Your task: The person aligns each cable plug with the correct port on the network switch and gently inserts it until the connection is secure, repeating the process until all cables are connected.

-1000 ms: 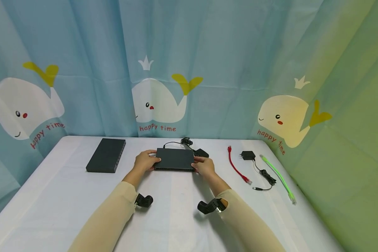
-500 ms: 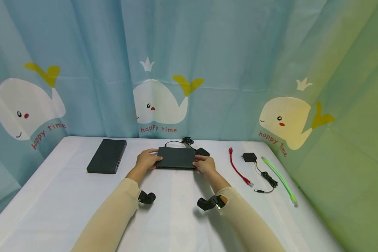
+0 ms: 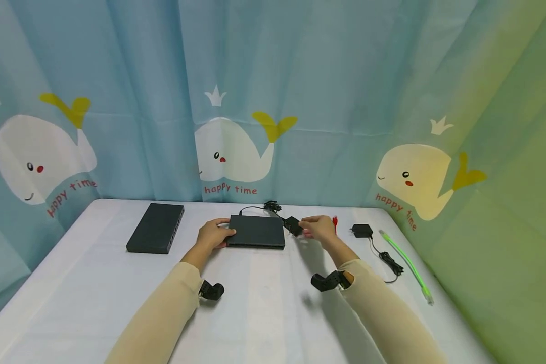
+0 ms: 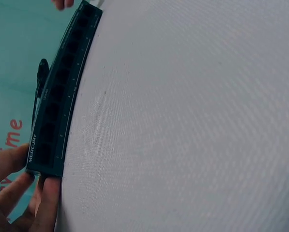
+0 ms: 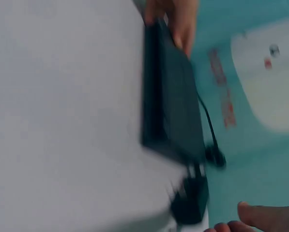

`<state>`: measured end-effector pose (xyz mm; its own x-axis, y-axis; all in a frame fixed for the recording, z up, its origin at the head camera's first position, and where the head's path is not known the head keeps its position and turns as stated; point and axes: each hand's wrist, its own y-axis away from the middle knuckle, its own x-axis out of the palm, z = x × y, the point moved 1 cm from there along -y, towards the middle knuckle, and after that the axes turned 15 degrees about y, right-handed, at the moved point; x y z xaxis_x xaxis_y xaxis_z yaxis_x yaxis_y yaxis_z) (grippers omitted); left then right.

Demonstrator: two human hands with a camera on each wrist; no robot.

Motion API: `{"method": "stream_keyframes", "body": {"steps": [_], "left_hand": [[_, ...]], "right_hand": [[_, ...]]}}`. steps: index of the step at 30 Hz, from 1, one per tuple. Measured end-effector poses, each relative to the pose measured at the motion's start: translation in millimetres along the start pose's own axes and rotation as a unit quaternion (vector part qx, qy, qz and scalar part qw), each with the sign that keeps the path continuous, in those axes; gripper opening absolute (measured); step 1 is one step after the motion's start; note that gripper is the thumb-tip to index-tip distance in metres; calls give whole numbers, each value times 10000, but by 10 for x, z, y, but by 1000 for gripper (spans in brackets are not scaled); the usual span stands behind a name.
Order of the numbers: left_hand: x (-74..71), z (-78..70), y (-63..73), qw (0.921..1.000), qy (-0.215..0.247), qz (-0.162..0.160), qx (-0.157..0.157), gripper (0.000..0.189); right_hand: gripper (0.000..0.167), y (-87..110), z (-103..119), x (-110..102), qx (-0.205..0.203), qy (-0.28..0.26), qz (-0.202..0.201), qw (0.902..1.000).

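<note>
In the head view my left hand [image 3: 212,235] grips the left end of a flat black network switch [image 3: 257,231], thumb on top. The left wrist view shows the switch's [image 4: 62,92] row of ports, "MERCURY" printed beside them. A cable plugged into its back leads to a bundled cord [image 3: 272,206] and a black power adapter [image 3: 293,225] at its right. My right hand [image 3: 319,229] is off the switch, fingertips close to the adapter. In the right wrist view, a gap shows between its thumb [image 5: 267,217] and the adapter [image 5: 190,198].
A second black network switch [image 3: 156,228] lies at the left. On the right are another adapter [image 3: 362,230] with a bundled cord [image 3: 391,263], a green network cable [image 3: 407,265] and a red cable [image 3: 334,221], mostly hidden behind the right hand. A curtain [image 3: 327,101] hangs behind the table.
My right hand has let go of the switch's right end and moved right to beside the adapter, now covering most of the red cable. My left hand keeps its grip.
</note>
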<state>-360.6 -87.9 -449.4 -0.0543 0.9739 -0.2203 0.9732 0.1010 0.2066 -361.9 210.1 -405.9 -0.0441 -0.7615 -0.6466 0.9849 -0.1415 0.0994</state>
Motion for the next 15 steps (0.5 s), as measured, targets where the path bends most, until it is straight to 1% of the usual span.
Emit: {"method": "stream_keyframes", "body": {"steps": [2,4,8,11,15], "left_hand": [[11,-2,-5,10000,7,4,49,52],[28,-3,-17,10000,54,9,67,52],[52,2,-44,9997,209,82,61,52],[39,20,-63,9996,256,124,12,52],[-16,60,-73,9997,236,67,-82,51]], "right_hand": [[37,-87,-55,-189,53,255,-218,9994],[41,-170,-129,-367,130,627,-445,9970],[47,-268,-253,-637,507,1399,-729,9862],[49,-307,-303,-717,793,1741,-787,9784],[48,-345,-336,-675,1059,1933,-753,9725]]}}
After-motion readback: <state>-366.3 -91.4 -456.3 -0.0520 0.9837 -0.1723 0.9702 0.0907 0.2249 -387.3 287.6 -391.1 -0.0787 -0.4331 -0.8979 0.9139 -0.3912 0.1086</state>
